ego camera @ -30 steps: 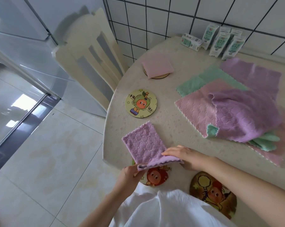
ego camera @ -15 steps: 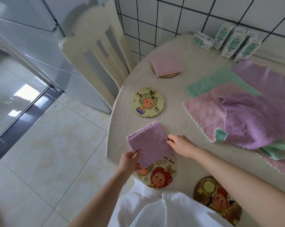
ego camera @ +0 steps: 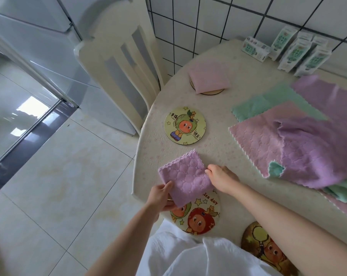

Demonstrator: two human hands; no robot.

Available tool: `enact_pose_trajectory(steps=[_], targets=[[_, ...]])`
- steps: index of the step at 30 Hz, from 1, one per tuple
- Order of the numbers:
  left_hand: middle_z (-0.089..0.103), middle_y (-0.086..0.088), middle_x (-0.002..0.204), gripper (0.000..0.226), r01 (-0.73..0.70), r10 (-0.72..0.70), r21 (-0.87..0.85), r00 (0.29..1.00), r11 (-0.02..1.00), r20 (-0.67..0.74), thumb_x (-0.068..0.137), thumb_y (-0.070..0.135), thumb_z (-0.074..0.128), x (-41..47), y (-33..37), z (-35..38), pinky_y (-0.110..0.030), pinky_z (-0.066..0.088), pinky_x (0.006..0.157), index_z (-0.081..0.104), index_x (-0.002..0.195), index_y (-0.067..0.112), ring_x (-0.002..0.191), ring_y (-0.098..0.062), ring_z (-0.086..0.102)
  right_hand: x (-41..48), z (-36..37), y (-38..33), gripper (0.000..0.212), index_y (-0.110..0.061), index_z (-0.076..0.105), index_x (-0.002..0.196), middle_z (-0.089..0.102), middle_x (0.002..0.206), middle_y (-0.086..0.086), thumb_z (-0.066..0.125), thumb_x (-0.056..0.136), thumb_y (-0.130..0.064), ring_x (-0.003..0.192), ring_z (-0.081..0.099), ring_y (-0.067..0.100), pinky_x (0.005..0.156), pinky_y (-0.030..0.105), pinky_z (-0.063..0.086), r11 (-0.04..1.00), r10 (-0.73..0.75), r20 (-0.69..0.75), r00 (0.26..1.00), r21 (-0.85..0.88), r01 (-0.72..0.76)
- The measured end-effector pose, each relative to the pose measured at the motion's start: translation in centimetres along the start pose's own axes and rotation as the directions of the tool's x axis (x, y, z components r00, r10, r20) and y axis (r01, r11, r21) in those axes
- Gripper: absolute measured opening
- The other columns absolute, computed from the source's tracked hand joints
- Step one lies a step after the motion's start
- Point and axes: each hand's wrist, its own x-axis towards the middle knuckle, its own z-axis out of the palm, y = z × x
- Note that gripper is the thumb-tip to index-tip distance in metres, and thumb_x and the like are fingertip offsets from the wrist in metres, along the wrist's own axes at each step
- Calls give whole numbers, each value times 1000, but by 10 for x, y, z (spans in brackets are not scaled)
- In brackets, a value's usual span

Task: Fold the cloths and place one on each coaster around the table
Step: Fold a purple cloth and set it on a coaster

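A folded purple cloth (ego camera: pixel 185 178) lies at the table's near left edge, its near corner over the "nice day" coaster (ego camera: pixel 200 214). My left hand (ego camera: pixel 161 196) grips its near left corner, thumb on top. My right hand (ego camera: pixel 221 177) touches its right edge with curled fingers. A green cartoon coaster (ego camera: pixel 184 125) lies bare beyond it. A folded pink cloth (ego camera: pixel 209 76) sits on a far coaster (ego camera: pixel 208 92). A dark coaster (ego camera: pixel 266 250) lies near right, partly under my right forearm.
A pile of unfolded pink, purple and green cloths (ego camera: pixel 300 144) spreads across the right of the round table (ego camera: pixel 218 148). Several small cartons (ego camera: pixel 296 50) stand by the tiled wall. A cream chair (ego camera: pixel 120 62) stands at the table's left; tiled floor lies below.
The purple cloth went from a long strip to a smaller folded square. My right hand moved off its near end to its right edge; my left hand kept hold of the near corner.
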Motion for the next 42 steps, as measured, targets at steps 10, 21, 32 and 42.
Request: enact_pose_trajectory(steps=[10,21,32,42], targets=[[71,-13,87,24,-177,207,181,964,967,-165,92,26,60,12,3,-11,-34,58,52,63,95,3,60,-27,70,-5,5,-3,29,-20,41,82,49,68,-4,29,100,-40,61,48,16,53,29,35,999,-2,-42,999,39,4],[68,-6,89,11,-275,393,405,886,872,-246,91,24,59,25,10,-16,-42,59,57,57,90,13,51,-19,67,-9,3,-9,22,-21,38,92,53,69,-3,31,100,-40,58,52,16,49,27,38,997,-61,-104,993,-55,56],[32,1,152,65,-544,626,761,466,-355,625,88,57,44,36,-15,-17,-48,24,116,37,143,24,142,-26,24,-24,4,-12,44,-18,34,111,48,119,6,50,90,-53,87,49,17,63,24,37,998,-40,-26,999,53,41],[56,5,129,48,-465,728,879,567,-103,385,90,49,39,43,7,-47,-43,49,96,54,128,23,120,-22,50,-24,18,4,34,-12,48,96,59,93,2,60,88,-43,77,56,16,63,24,44,989,71,-188,980,138,-45]])
